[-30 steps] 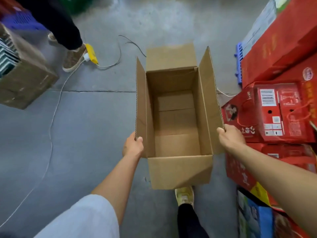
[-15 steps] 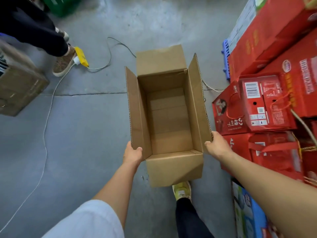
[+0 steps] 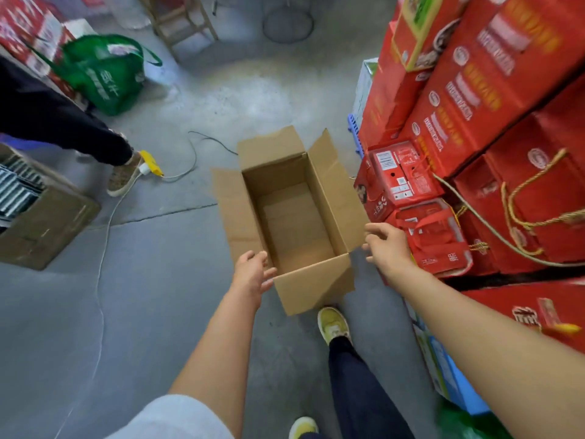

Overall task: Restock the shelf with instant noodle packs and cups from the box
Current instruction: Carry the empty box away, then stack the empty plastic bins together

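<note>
An empty cardboard box [image 3: 294, 217] sat on the grey concrete floor [image 3: 164, 280] with all four top flaps open, its bare bottom showing and no noodle packs or cups inside. The person's left hand [image 3: 251, 275] hovered just beside the box's near left corner, fingers spread and relaxed, gripping nothing; whether the fingertips touched the cardboard could not be told. The right hand [image 3: 387, 245] hung just beside the near end of the right flap, fingers loosely curved and apart, also holding nothing. A yellow-green shoe [image 3: 332, 324] stood on the floor right behind the box's near flap.

To the right rose a stack of red gift cartons [image 3: 474, 122], some with gold rope handles [image 3: 522, 204], the lowest ones close to the box's right flap. To the left, another person's dark trouser leg [image 3: 63, 128] and patterned shoe [image 3: 122, 179] stood near a yellow plug [image 3: 150, 161] on a white cable [image 3: 101, 264]. A green bag [image 3: 104, 74] lay farther back, and a brown carton [image 3: 41, 223] holding packed goods sat at the left edge.
</note>
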`<state>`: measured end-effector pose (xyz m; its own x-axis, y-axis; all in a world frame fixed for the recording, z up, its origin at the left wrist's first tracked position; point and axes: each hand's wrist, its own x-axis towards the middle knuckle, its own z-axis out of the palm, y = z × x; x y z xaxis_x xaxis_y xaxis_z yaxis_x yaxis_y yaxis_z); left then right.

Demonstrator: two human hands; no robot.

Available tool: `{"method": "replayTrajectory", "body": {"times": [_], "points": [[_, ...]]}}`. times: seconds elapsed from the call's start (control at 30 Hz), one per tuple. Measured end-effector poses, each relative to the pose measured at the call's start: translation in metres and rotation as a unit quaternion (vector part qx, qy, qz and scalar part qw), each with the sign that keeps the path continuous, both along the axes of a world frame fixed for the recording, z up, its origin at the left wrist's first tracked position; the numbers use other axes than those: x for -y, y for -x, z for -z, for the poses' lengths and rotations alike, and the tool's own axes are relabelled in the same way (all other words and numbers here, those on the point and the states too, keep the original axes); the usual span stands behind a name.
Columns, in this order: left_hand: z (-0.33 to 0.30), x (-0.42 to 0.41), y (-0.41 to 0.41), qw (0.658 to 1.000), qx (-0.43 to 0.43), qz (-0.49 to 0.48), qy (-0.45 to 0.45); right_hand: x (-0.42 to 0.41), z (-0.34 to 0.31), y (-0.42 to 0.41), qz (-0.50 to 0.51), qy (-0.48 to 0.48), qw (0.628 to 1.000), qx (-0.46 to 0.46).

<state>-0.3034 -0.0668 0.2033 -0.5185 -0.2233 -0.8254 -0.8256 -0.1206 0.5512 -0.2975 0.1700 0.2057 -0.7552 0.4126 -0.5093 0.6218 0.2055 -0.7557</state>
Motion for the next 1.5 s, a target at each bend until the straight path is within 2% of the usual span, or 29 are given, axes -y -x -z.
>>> {"method": "replayTrajectory", "body": {"times": [0.17, 0.3, 0.57, 0.8, 1.0, 1.23, 1.4, 1.5], "points": [[-0.106, -0.017, -0.05, 0.992, -0.09, 0.0, -0.094, 0.018, -0.099, -0.081, 0.113, 0.085, 0.982, -0.122], [-0.181, -0.043, -0.096, 0.983, -0.111, 0.045, -0.14, 0.014, -0.164, -0.152, 0.191, 0.119, 0.958, -0.179], [-0.269, -0.134, -0.191, 0.951, -0.132, 0.182, -0.214, -0.05, -0.251, -0.309, 0.356, 0.122, 0.89, -0.256], [-0.302, -0.242, -0.313, 0.887, -0.108, 0.35, -0.281, -0.101, -0.3, -0.479, 0.493, 0.081, 0.811, -0.304], [-0.322, -0.306, -0.442, 0.842, -0.083, 0.429, -0.318, -0.126, -0.319, -0.629, 0.567, 0.045, 0.761, -0.312], [-0.328, -0.36, -0.622, 0.793, -0.022, 0.503, -0.343, -0.135, -0.321, -0.82, 0.661, 0.019, 0.69, -0.293], [-0.316, -0.399, -0.736, 0.759, 0.017, 0.55, -0.348, -0.147, -0.309, -0.932, 0.698, 0.007, 0.654, -0.291], [-0.31, -0.42, -0.801, 0.733, 0.039, 0.585, -0.345, -0.155, -0.299, -0.997, 0.734, 0.002, 0.61, -0.299]]}}
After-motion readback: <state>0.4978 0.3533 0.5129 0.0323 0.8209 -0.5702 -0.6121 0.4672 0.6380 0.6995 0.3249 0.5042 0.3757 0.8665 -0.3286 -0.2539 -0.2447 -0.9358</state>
